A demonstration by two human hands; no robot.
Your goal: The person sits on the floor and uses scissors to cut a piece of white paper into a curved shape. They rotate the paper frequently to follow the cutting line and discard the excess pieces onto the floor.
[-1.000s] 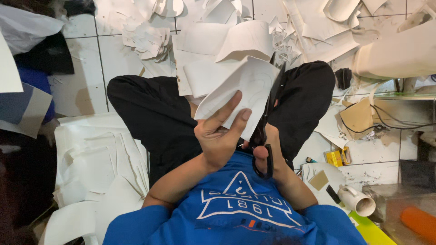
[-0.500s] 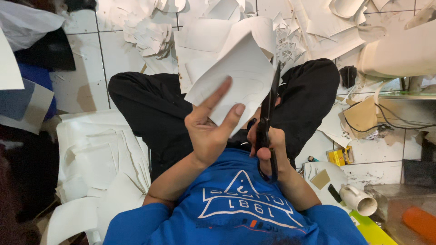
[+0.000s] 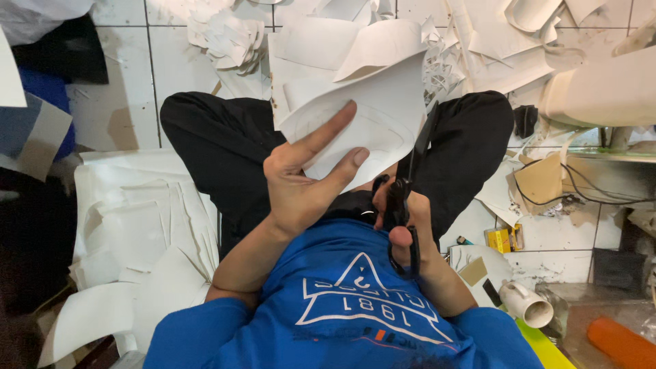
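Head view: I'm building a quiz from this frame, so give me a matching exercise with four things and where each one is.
Things:
1. white sheet
2. black scissors
3. orange object
4. stack of white sheets

Places:
a. picture's bottom right corner
b. on the floor at the picture's left
c. gripped in the right hand
d. pinched by the left hand

Pairs: 1-d, 2-c, 3-a, 4-b

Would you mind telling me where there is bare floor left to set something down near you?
Bare tile shows between the dark cloth and the left knee; another patch lies beside the yellow box. The paper scraps ahead and the stacked sheets are crowded.
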